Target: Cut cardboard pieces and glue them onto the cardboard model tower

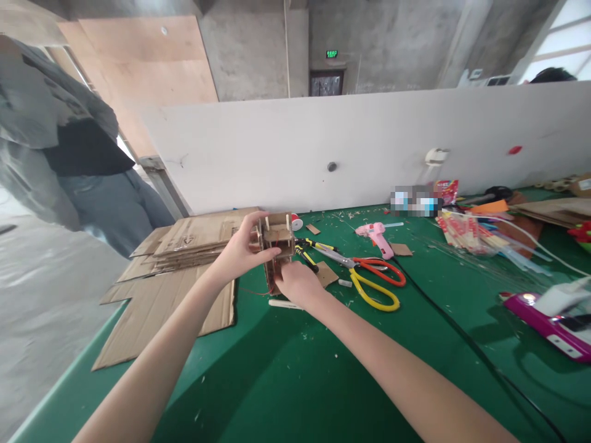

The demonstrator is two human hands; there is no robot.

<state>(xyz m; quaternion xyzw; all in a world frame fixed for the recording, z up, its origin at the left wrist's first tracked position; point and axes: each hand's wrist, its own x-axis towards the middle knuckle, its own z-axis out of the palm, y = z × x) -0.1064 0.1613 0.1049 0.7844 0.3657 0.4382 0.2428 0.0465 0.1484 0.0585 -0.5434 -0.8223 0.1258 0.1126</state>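
Observation:
A small cardboard structure (pixel 278 235) with shelf-like compartments and short wooden sticks stands upright on the green table. My left hand (pixel 243 249) grips its left side, thumb across the front and fingers behind. My right hand (pixel 298 283) reaches into the lower part of the structure; its fingertips are hidden, and what they hold, if anything, cannot be made out. A thin red wire (pixel 256 291) runs out at the lower left. A pale stick (pixel 285 304) lies just below my right hand.
Stacked cardboard (pixel 198 240) lies left. Scissors (pixel 376 283), black-and-yellow pliers (pixel 307 258) and a pink glue gun (pixel 376 237) lie right, with a purple power strip (pixel 545 326) farther right. A person (pixel 78 123) stands beyond the left edge; a white partition (pixel 378 141) runs behind.

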